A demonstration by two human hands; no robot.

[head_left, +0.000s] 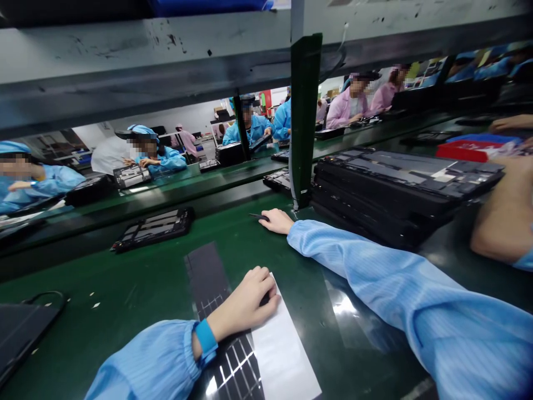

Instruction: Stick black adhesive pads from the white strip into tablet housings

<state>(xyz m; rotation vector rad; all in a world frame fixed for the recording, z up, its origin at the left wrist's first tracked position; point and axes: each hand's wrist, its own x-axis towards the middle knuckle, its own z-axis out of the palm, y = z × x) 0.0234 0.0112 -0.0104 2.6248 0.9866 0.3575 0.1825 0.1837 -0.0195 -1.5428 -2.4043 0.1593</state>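
Right hand (277, 221) around black tool (259, 216), left hand (246, 300) on white sheet (287, 358), grip unclear; pale scraps (505, 150) in red bin (460, 151).

On our bench (137, 289), our left hand (245, 303) lies on a top sheet (287, 355), which overlaps a second sheet (206, 272) to its left; behind these, a device (154, 229) lies leftward, while a panel (25, 328) sits at the near left edge. Our right hand (277, 221), with a tool (260, 216) in its fingers, is farther forward, just left of a post (306, 122); right of that stands a device stack (400, 189); co-workers (164, 158) sit beyond.
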